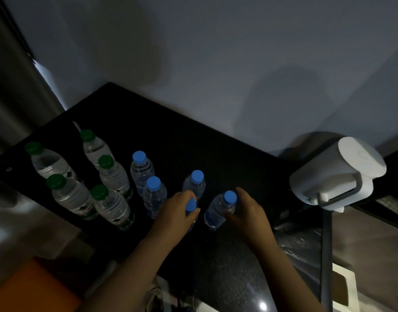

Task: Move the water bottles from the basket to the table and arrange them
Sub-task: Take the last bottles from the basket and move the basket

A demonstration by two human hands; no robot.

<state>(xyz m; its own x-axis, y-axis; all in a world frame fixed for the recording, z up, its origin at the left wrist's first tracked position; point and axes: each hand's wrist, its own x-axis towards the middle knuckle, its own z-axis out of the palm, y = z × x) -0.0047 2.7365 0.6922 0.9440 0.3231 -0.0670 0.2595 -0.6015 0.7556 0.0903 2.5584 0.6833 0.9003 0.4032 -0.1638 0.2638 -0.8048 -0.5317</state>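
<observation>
Bottles stand upright on the counter (193, 122), long axes vertical: five green-capped bottles (112, 176) at left, five blue-capped bottles (142, 170) at right. Left hand (177, 210) fingers clasp the neck of the front bottle (190, 207); right hand (247, 212) fingers wrap the neighbouring bottle (218, 210), just beside it. Basket not in view.

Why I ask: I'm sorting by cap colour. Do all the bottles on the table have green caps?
No, only the five bottles on the left have green caps; the other five have blue caps.
</observation>
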